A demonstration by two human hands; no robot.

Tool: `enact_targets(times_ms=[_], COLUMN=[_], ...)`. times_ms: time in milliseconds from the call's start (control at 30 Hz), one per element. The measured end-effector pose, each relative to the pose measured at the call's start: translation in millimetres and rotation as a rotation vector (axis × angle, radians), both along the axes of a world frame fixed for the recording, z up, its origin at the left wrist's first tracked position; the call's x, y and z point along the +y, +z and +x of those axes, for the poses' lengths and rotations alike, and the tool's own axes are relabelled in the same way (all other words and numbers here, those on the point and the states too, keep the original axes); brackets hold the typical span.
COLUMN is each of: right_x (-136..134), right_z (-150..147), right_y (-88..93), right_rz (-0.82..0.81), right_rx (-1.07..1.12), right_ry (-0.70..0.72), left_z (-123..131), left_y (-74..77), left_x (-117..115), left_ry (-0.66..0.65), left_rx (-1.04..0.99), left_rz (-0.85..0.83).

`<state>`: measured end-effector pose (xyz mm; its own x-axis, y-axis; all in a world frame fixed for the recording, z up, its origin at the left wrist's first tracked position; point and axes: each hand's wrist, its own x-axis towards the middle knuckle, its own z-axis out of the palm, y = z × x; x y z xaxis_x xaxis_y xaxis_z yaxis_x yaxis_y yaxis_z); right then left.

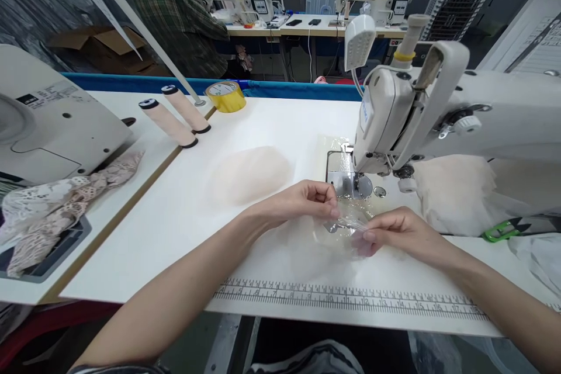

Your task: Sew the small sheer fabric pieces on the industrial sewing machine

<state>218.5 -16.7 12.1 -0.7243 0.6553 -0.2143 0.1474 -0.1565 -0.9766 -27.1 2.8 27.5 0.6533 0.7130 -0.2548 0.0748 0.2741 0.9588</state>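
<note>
My left hand (307,201) and my right hand (394,234) meet in front of the needle of a white sewing machine (412,111). Both pinch a thin, clear strip (346,225), stretched between the fingertips just above the white table (272,128). A sheer, pale piece of fabric (324,245) lies under the hands. Left of them rests a soft pile of pale pink fabric (249,175).
Two pink thread cones (175,118) and a yellow tape roll (225,95) lie at the back left. Lace scraps (65,198) cover a neighbouring machine. Green snips (504,231) lie right, beside more pale fabric (456,193). A printed ruler (350,298) edges the table. A person (179,17) sits beyond.
</note>
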Motion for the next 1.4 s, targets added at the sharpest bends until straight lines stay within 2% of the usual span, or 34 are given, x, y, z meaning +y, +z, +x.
enact_targets(times_ms=[200, 633, 800, 1000, 1167, 1267, 1400], right_x=[0, 1, 3, 4, 0, -7, -19], right_z=[1, 3, 5, 6, 2, -4, -13], right_y=[0.7, 0.5, 3.3, 0.6, 4.3, 12.6, 19.0], right_rz=[0.013, 0.048, 0.106, 0.121, 0.217, 0.281, 0.374], right_rx=[0.008, -0.056, -0.094, -0.016, -0.017, -0.054, -0.119], right_ry=[-0.009, -0.111, -0.239, -0.337, -0.276, -0.239, -0.285], left_z=[1, 0, 0, -1, 4, 9, 17], left_y=[-3.1, -4.8, -3.9, -5.0, -4.7, -1.5, -0.1], left_x=[1, 2, 2, 0, -7, -13, -20], left_ry=[0.023, 0.056, 0.028, -0.1, -0.229, -0.198, -0.141], left_rx=[-0.19, -0.181, -0.168, -0.063, 0.059, 0.087, 0.054], left_rz=[-0.127, -0.169, -0.189, -0.14, -0.074, -0.021, -0.002])
